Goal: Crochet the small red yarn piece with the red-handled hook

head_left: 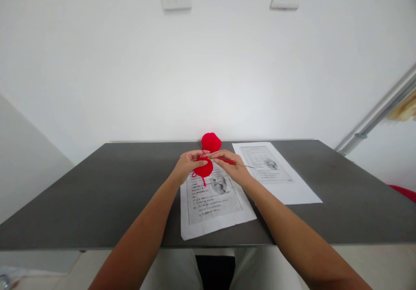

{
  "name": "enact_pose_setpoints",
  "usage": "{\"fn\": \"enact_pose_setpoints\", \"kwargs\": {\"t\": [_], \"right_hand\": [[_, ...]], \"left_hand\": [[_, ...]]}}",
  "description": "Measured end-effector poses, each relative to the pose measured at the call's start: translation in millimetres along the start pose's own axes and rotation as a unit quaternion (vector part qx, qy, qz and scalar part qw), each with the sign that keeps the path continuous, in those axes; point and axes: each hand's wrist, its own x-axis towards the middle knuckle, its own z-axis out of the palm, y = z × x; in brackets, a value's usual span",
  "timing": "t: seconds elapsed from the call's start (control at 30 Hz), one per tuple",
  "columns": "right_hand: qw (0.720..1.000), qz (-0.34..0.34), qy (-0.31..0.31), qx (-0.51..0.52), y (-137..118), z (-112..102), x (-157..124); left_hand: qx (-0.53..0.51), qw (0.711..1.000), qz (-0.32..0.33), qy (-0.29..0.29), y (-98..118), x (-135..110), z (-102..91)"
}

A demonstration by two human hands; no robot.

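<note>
A round red crochet piece (204,168) is pinched in my left hand (189,164), with a short yarn tail and a small loop hanging below it. My right hand (231,163) grips a crochet hook (227,161) with a red handle, its thin metal end sticking out to the right. The hook's tip meets the upper edge of the crochet piece between both hands, and the exact stitch is too small to make out. Behind my fingers sits a ball of red yarn (211,142), with a strand running toward my left hand.
Under my hands lies a printed sheet (214,212) on the dark table (130,194). A second printed sheet (286,186) lies to the right. The white wall (208,64) rises at the table's back edge. A grey pole (377,116) slants at the right.
</note>
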Motion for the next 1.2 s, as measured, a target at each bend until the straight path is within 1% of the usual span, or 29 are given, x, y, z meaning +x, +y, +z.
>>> {"fn": "enact_pose_setpoints", "kwargs": {"t": [0.13, 0.27, 0.4, 0.63, 0.73, 0.93, 1.07, 1.2], "right_hand": [[0.999, 0.030, 0.014, 0.033, 0, -1, 1], [0.996, 0.057, 0.015, 0.069, -5, -3, 3], [0.989, 0.080, -0.002, 0.127, -7, -5, 5], [0.980, 0.095, -0.042, 0.171, -3, -12, 7], [0.981, 0.095, -0.062, 0.156, -4, -15, 7], [0.987, 0.081, -0.079, 0.117, -8, -18, 6], [0.991, 0.072, -0.074, 0.079, -10, -18, 5], [0.994, 0.055, -0.076, 0.046, -11, -17, 4]], "left_hand": [[-0.012, 1.000, 0.010, 0.016, 0, 0, -0.1], [-0.008, 1.000, 0.006, 0.016, 3, -1, -0.6], [0.005, 1.000, 0.008, 0.015, 5, -1, -1.3], [0.028, 1.000, 0.013, 0.003, 3, -2, -2.5], [0.039, 0.999, 0.014, -0.002, 2, -2, -2.8], [0.063, 0.998, 0.029, 0.014, -1, 0, -2.4], [0.076, 0.995, 0.056, 0.012, -1, 0, -0.9], [0.127, 0.986, 0.106, 0.015, -1, 0, 0.1]]}}
